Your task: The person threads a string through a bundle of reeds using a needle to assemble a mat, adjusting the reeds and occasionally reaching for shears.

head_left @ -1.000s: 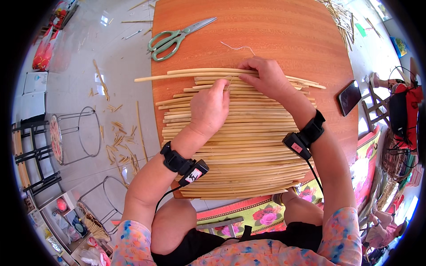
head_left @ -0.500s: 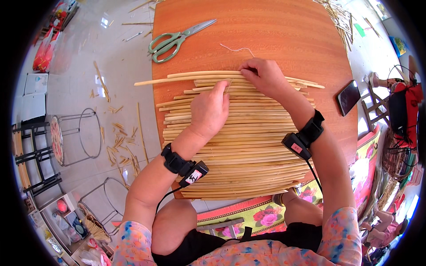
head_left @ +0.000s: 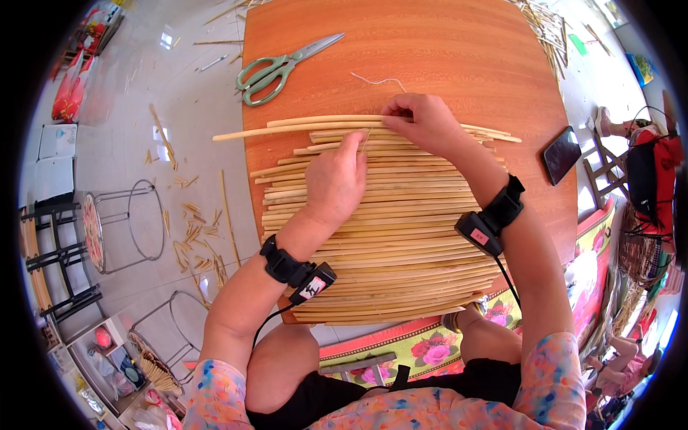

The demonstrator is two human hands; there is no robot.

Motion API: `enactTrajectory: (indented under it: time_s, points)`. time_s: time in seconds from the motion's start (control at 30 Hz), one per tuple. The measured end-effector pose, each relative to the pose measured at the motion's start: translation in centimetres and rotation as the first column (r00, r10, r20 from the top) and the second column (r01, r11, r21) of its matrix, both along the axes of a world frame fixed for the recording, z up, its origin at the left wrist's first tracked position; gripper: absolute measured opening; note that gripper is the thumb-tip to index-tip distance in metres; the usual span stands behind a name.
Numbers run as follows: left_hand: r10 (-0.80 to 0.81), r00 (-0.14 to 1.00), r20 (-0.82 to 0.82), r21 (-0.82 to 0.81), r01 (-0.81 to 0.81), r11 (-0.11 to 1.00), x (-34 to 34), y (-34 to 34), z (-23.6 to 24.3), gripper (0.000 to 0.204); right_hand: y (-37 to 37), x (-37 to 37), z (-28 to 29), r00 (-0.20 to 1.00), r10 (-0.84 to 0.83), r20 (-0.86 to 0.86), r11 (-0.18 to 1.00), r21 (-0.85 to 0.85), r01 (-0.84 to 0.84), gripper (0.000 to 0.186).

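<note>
The left hand (head_left: 335, 180) pinches a thin pale thread (head_left: 368, 135) over straw-coloured round sticks (head_left: 387, 240) covering the brown wooden table's (head_left: 444, 46) near half; the right hand (head_left: 424, 123) touches the far sticks, grip unclear.

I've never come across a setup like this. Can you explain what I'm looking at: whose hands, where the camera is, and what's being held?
There is no machine: these are a person's bare hands, each wrist wearing a black strap. The view comes from the left of two fisheye cameras on that person's head, looking down, so straight edges bend near the rim.

On the wooden table lie rows of pale sticks, green-handled scissors, a dark phone-like device and a loose white thread.

The right hand appears to pinch the uppermost sticks, partly hiding its grip. The left hand is over the rows, a fine strand by its fingertips; whether it holds that, I can't tell.
</note>
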State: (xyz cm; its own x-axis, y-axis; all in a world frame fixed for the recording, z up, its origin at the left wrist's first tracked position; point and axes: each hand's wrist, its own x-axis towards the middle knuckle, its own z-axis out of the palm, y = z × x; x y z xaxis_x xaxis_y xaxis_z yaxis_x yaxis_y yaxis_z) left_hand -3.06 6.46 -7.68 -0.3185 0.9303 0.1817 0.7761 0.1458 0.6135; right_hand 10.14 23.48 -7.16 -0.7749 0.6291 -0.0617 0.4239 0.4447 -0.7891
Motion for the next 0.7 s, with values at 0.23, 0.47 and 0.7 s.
enactTrajectory:
  time_s: [0.23,0.47,0.7]
  points:
    - [0.006,1.000,0.002,0.023,-0.006,1.000,-0.1,0.0,-0.2,0.024,-0.2,0.1,0.7,0.998,0.064,0.020,0.998,-0.013,-0.064,0.020]
    - [-0.001,1.000,0.028,0.001,0.000,1.000,-0.3,0.1,-0.3,0.016,-0.6,0.2,0.0,0.997,0.058,-0.053,0.994,0.094,-0.053,0.022]
    - [0.072,0.996,0.050,-0.039,-0.070,0.997,0.0,0.5,-0.3,0.008,-0.3,0.3,-0.4,0.994,0.081,-0.070,0.988,0.135,-0.071,0.022]
